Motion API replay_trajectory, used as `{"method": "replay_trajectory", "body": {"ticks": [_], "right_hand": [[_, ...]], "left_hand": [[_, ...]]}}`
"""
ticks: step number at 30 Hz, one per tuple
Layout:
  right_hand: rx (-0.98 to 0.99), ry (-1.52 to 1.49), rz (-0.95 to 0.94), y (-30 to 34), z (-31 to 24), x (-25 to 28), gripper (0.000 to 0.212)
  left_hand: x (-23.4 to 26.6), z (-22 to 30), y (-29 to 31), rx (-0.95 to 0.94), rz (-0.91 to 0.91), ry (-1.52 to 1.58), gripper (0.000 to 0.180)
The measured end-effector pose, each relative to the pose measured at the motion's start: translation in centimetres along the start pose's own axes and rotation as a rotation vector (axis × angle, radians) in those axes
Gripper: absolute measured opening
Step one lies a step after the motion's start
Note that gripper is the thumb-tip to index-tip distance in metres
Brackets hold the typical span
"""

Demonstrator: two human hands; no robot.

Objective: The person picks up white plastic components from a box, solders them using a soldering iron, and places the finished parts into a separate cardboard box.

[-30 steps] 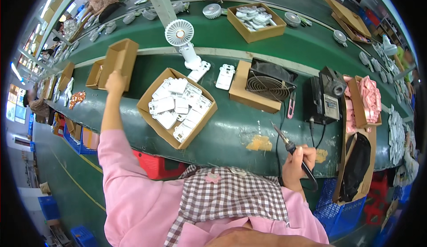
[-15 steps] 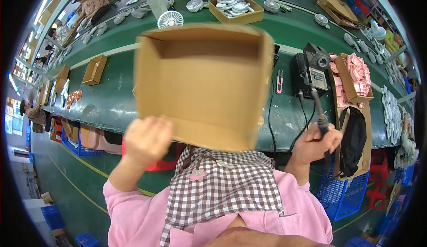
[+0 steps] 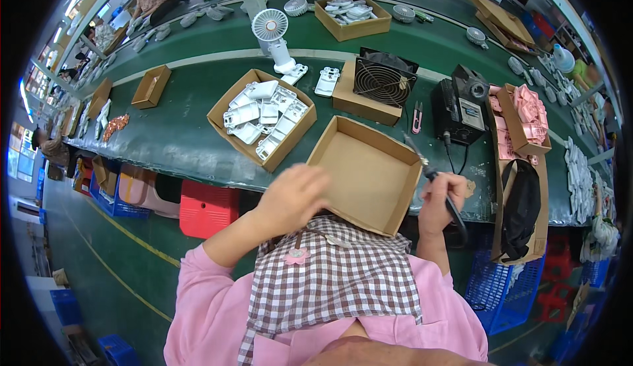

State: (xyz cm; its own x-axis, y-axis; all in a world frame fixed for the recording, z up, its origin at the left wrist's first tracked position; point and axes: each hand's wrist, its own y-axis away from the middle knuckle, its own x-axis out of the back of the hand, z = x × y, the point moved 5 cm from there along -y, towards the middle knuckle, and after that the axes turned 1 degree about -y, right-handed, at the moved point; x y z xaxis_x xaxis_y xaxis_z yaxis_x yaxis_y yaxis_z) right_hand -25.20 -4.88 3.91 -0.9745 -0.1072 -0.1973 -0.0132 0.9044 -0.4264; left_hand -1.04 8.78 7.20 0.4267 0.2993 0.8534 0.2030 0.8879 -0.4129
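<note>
A shallow cardboard box [image 3: 359, 171] with nothing in it lies tilted over the near edge of the green workbench, just before my body. My left hand [image 3: 293, 198] is curled at its near left corner, which it covers. In my right hand [image 3: 443, 198] is a soldering iron [image 3: 430, 172], its tip pointing up and away past the box's right wall. Left of the shallow box stands a cardboard box of white plastic casings [image 3: 267, 112]. Behind are a black square fan [image 3: 386, 82] on a cardboard box and a white handheld fan [image 3: 271, 33].
The black soldering station [image 3: 458, 112] stands at right, with pink thread snips [image 3: 417, 117] beside it. Further right are pink plastic parts [image 3: 527, 115] and a black bag [image 3: 521, 201]. A red stool [image 3: 210, 209] is below the bench's edge. A green conveyor belt [image 3: 422, 43] runs behind.
The shallow box has come down from in front of me onto the bench edge, uncovering the white casings and the black fan. My right hand has moved left with the soldering iron.
</note>
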Motion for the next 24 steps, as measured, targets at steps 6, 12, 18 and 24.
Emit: {"method": "replay_trajectory", "body": {"ticks": [6, 12, 18, 24], "right_hand": [[0.058, 0.173, -0.355, 2.2, 2.0, -2.7, 0.016], [0.153, 0.234, -0.383, 1.8, 0.6, -4.2, 0.013], [0.16, 0.215, -0.354, 1.6, 1.3, -4.7, 0.014], [0.168, 0.163, -0.378, 1.9, 1.4, -6.1, 0.013]], "left_hand": [[0.2, -5.2, 1.0, 0.365, 0.262, -0.428, 0.042], [1.2, -7.8, 3.7, 0.425, 0.23, -0.53, 0.018], [5.1, -12.6, 7.5, 0.529, 0.127, -0.676, 0.018], [8.3, -18.4, 4.8, 0.681, 0.106, -0.544, 0.02]]}}
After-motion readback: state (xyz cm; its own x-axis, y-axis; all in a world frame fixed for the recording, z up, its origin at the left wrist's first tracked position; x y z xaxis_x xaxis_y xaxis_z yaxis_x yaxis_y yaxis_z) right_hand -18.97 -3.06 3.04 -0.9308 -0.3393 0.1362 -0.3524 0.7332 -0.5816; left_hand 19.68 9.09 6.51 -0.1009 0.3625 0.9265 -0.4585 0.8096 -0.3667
